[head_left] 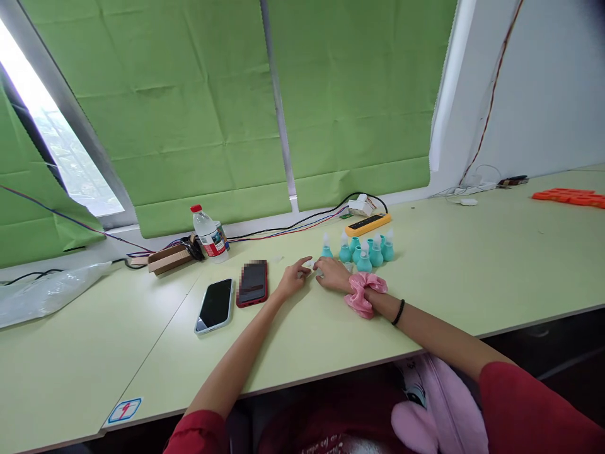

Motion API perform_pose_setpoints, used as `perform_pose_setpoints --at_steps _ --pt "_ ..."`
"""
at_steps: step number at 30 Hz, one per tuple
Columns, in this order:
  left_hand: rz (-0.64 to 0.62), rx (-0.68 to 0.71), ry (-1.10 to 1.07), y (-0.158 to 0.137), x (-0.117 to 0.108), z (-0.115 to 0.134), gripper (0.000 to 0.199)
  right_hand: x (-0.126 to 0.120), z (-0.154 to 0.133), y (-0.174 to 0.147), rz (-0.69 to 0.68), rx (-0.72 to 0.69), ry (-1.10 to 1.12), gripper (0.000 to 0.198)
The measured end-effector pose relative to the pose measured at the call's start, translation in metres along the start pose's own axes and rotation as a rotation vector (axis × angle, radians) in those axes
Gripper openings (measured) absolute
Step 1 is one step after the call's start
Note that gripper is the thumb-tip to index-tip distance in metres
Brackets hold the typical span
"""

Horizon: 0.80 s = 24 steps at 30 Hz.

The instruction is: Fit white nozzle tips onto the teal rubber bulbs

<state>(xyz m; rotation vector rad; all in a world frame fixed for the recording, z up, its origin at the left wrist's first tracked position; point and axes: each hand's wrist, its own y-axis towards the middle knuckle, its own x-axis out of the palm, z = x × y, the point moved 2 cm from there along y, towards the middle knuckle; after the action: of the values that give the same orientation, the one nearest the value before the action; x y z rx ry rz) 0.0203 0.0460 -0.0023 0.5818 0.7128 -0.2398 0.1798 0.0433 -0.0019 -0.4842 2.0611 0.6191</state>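
Note:
My left hand (pixel 293 280) rests low over the table, its fingers bent around a small translucent piece (pixel 310 265) near the fingertips. Close beside it, my right hand (pixel 333 275) has curled fingers near the same spot, with a bit of whitish, see-through material at their tips. The exact shape of these pieces is too small to tell. Just beyond my right hand stand several turquoise bulbs (pixel 363 262), most with translucent pointed tips on top. One such bulb (pixel 326 252) stands directly behind my right fingers, partly hidden.
Left of my hands lie a red-cased phone (pixel 253 282) and a white-edged phone (pixel 215 306). A red-capped bottle (pixel 210 234) leans near an open cardboard box (pixel 170 259). Behind the bulbs are a yellow power strip (pixel 368 224) and cables. Orange pieces (pixel 570 197) lie far right.

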Motion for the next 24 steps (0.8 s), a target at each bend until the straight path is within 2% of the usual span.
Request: perform_pose_setpoints --at_steps 3,5,9,13,16,19,24 --pt "0.009 0.007 0.089 0.002 -0.002 -0.001 0.047 -0.001 -0.013 0.014 0.161 -0.031 -0.107 0.01" --pt "0.039 -0.01 0.144 0.003 -0.005 -0.003 0.037 -0.001 -0.018 0.015 0.204 -0.053 -0.134 0.009" --pt "0.059 0.03 0.256 0.002 -0.011 -0.005 0.03 0.0 -0.02 0.011 0.147 -0.051 -0.102 0.011" --pt "-0.051 0.055 0.373 0.0 -0.01 -0.006 0.027 0.0 -0.016 0.014 0.148 -0.045 -0.079 0.017" --pt "-0.105 0.009 0.415 0.001 -0.009 -0.009 0.022 -0.002 -0.009 0.019 0.2 0.063 0.014 0.017" --pt "-0.097 -0.048 0.43 0.003 -0.009 -0.009 0.016 -0.003 -0.003 0.02 0.221 0.173 0.105 0.016" --pt "-0.04 -0.101 0.477 0.0 -0.01 0.006 0.012 -0.002 -0.005 0.018 0.232 0.151 0.079 0.021"
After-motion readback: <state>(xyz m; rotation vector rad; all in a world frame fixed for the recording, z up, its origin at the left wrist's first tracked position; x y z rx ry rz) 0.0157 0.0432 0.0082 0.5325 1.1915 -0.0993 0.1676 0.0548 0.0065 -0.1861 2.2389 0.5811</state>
